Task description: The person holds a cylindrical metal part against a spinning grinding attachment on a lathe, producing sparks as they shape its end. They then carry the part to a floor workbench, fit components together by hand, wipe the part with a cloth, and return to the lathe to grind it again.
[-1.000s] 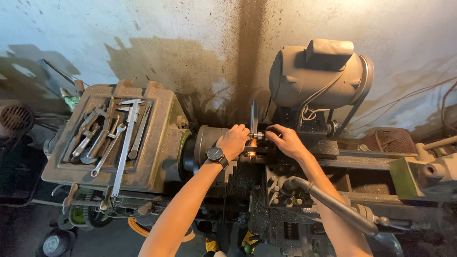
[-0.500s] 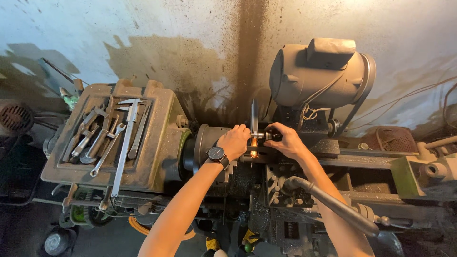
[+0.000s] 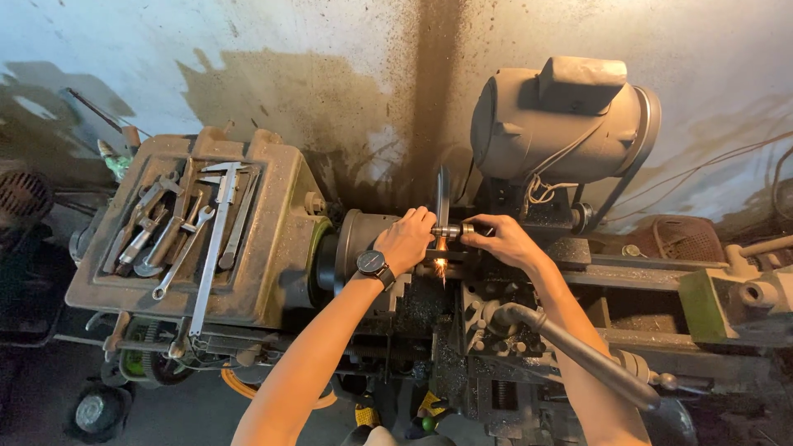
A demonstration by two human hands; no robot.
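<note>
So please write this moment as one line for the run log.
left hand: on lathe chuck | right hand: holds small metal cylinder | wrenches: on headstock top

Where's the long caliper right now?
In the head view the caliper lies at the left, on top of the lathe headstock among the wrenches, well left of the left hand at the chuck.
</note>
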